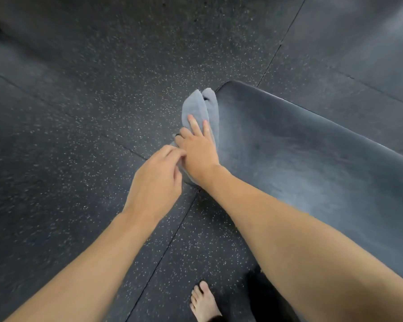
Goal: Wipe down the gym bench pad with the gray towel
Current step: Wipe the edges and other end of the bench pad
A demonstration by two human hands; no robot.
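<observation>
Pad (312, 163): dark, smooth, lying long across the right side, its rounded end pointing up and away; pale dull streaks are showing over much of its top.
Towel (199, 108): gray, folded or bunched into a long shape, sitting at the pad's left edge near the rounded end; part of it is hanging out past the edge over the floor, and its far tip is splitting into two lobes.
Right hand (199, 151): lying palm down on the towel, fingers stretched forward and spread flat, pressing the cloth against the pad's edge; not curled around it.
Left hand (157, 175): sitting just beside the right hand, touching it near the thumb side, fingers bent inward; they seem to be pinching the towel's near end, but the cloth there is mostly hidden, so I cannot tell whether they are gripping it.
Arms: both bare, reaching in from the bottom, the right one crossing over the pad's near part.
Floor (79, 112): dark speckled rubber tiles with thin seams running between them.
Foot (204, 303): bare, standing on the floor at the bottom edge, beside the pad's near end.
</observation>
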